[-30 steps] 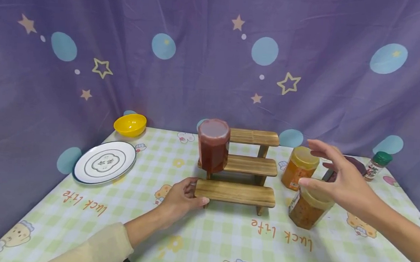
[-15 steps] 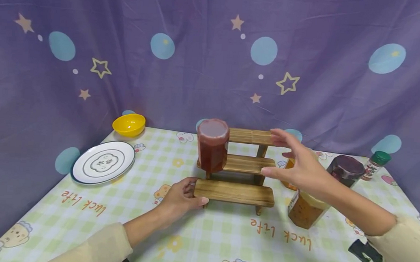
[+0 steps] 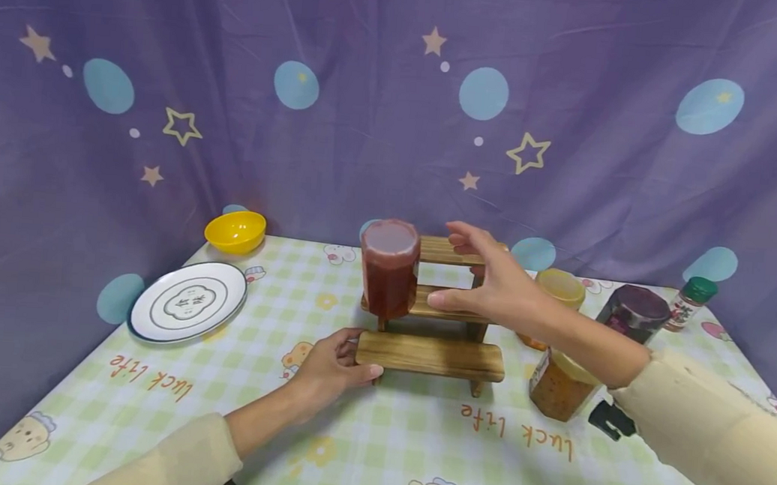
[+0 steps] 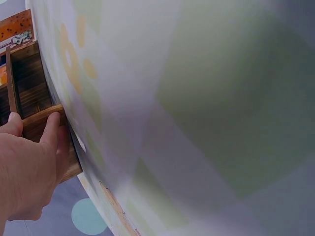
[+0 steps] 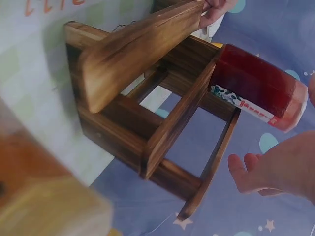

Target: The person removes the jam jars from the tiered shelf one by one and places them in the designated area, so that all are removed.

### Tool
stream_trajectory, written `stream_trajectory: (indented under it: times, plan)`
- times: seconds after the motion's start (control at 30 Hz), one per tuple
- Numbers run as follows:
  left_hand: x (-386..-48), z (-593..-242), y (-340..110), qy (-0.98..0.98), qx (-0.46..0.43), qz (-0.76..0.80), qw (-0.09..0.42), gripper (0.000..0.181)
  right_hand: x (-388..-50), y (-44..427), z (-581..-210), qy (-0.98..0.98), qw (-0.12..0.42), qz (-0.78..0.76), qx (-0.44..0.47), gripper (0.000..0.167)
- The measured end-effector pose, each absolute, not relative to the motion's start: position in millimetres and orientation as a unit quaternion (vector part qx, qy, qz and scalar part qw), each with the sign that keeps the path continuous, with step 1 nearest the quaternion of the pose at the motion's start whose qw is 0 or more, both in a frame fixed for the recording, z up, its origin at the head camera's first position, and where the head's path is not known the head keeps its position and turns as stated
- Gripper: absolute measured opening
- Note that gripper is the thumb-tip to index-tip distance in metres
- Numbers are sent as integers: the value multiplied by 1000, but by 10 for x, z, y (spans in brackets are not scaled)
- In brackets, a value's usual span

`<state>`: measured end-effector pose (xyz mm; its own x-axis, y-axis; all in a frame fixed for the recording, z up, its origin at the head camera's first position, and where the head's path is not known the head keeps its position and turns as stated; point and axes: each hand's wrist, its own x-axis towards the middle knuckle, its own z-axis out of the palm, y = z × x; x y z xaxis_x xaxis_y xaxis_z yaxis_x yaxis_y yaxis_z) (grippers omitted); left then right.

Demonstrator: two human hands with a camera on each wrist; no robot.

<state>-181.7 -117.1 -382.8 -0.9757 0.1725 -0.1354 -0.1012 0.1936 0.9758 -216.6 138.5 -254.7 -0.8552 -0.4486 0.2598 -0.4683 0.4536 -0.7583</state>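
A three-tier wooden display stand [image 3: 431,356] stands at the middle of the table. At the left end of its lowest step, my left hand [image 3: 328,373] grips the wood, thumb in front and fingers behind; the left wrist view shows those fingers [image 4: 51,129] at the board's end. A jar of dark red contents [image 3: 389,276] stands upright on the left part of the middle step. To the right of this jar, my right hand [image 3: 497,284] hovers with thumb and fingers spread, holding nothing. In the right wrist view, a gap separates that hand [image 5: 283,164] from the jar.
Right of the stand are a brown-filled jar [image 3: 559,390], a yellow-lidded jar [image 3: 560,287] partly behind my arm, a dark purple jar [image 3: 635,312] and a green-capped shaker [image 3: 692,303]. A white plate [image 3: 188,302] and yellow bowl [image 3: 236,232] lie left. A curtain [image 3: 383,122] hangs behind.
My right hand has moved left, from above the brown-filled jar to beside the red jar, its fingers still spread. The left hand keeps its grip on the stand.
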Motion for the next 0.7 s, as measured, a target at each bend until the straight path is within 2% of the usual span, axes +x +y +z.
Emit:
stream_trajectory:
  times: [0.43, 0.7]
  plan:
    - [-1822, -3828, -1168, 772, 24, 627, 103, 75, -2370, 931, -2447, -851, -13, 445, 278, 95]
    - [-1814, -3835, -1175, 758, 36, 642, 112, 75, -2429, 782, -2481, -828, -34, 481, 286, 89]
